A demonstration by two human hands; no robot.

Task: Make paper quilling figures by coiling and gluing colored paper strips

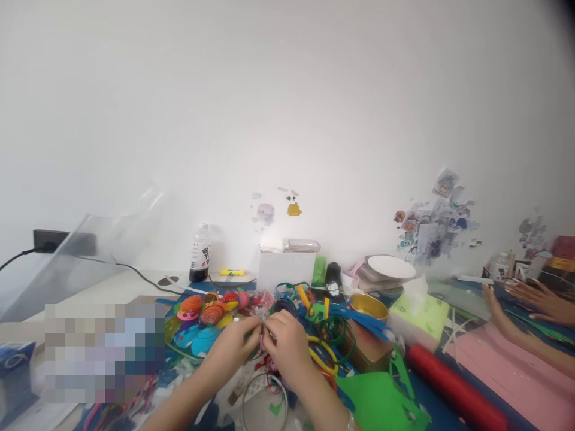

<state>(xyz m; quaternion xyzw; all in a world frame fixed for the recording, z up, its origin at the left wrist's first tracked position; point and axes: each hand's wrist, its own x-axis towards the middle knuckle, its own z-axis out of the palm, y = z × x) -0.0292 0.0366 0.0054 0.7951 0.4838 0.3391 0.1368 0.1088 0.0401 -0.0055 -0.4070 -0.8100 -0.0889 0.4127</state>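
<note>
My left hand (237, 342) and my right hand (286, 346) meet over the middle of the cluttered table, fingertips pinched together. Whatever lies between them is too small and hidden to name. Just behind the fingers stands a dark blue coiled round piece (284, 306). Left of my hands lie orange ribbed paper shapes (212, 312) and a light blue one (203, 340). A thin pale ring (244, 402) rests below my wrists among paper scraps. Beside my right hand are yellow and green rings (330, 360) and a bright green sheet (377, 395).
A dark-filled bottle (200, 254), a yellow glue stick (232, 272) and a white box (286, 268) stand along the wall. To the right are a gold tin (368, 306), a tissue box (420, 314), a red roll (458, 386) and a pink sheet (503, 371). Another person's hands (534, 302) are at far right.
</note>
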